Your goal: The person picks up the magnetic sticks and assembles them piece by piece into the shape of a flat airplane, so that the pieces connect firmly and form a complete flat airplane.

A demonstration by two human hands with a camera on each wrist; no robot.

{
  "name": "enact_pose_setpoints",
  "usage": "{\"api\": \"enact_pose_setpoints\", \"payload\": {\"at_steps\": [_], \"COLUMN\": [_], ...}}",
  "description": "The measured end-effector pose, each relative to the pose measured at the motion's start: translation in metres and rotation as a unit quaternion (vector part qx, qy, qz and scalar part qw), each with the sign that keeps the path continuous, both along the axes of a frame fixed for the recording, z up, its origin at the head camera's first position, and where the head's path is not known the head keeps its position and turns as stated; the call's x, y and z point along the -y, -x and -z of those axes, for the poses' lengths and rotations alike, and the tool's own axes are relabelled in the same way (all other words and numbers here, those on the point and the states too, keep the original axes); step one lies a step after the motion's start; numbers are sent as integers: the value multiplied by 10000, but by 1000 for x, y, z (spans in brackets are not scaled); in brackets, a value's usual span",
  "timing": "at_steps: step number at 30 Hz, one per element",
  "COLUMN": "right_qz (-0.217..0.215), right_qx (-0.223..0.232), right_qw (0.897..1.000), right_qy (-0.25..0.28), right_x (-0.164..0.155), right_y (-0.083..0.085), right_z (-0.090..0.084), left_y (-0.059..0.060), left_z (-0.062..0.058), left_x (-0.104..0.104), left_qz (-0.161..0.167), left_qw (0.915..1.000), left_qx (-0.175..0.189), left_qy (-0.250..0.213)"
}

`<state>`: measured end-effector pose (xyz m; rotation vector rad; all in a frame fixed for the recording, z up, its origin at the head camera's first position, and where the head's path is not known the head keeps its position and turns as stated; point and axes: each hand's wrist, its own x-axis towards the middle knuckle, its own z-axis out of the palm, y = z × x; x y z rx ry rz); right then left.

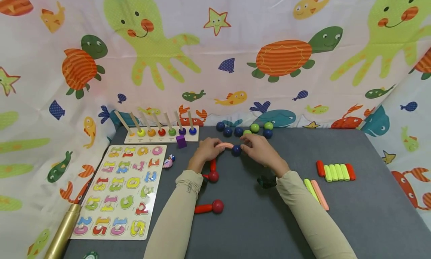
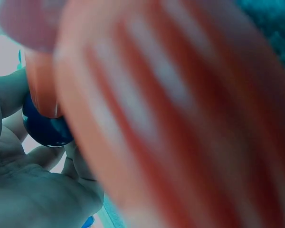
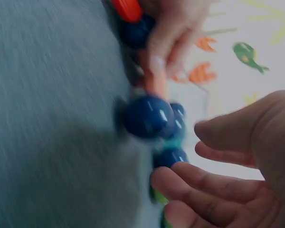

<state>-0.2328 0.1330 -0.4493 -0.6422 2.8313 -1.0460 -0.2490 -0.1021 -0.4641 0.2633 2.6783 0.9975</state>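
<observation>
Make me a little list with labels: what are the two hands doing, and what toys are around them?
left hand: holds one end of the pink curved stick
right hand: by the dark blue ball at the stick's other end
behind: blue and green balls
near left arm: red ball-and-stick pieces
left side: number puzzle board, peg rack with colored beads
right side: red and yellow-green sticks

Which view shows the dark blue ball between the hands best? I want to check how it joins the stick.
The right wrist view: the glossy dark blue ball fills mid-frame, the orange stick meeting its top. The head view shows it small between both hands; the left wrist view shows only a blurred sliver.
</observation>
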Motion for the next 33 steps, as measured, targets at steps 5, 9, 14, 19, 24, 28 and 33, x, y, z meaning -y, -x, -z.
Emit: {"api": "enact_pose_setpoints", "payload": {"at_steps": [5, 9, 14, 19, 24, 28, 33], "right_qz": [544, 855, 916, 692, 778, 832, 707], "right_qx": [-276, -361, -172, 182, 328, 510, 224], "right_qw": [9980, 9947, 9914, 9899, 9846, 9706, 9620], "right_qy": [-167, -434, -916, -1221, -1531, -2198, -2629], "right_x": [-43, -84, -126, -147, -136, -118, -102], "right_y": [-1, -16, -52, -92, -129, -151, -159], "right_z": [-7, -16, -26, -23, -21, -14, -1], "left_y": [3, 5, 4, 4, 7, 9, 11], "left_z": [6, 6, -1, -11, -18, -24, -23], "left_x": [-2, -3, -3, -1, -4, -12, -17], "left_qz": [179, 241, 41, 116, 436, 620, 615], "left_qw": [9998, 9996, 9997, 9990, 9972, 9949, 9940], "left_qx": [-34, -116, 83, 419, 478, 313, 184], "left_qy": [-38, -56, -231, 65, 379, 736, 882]}}
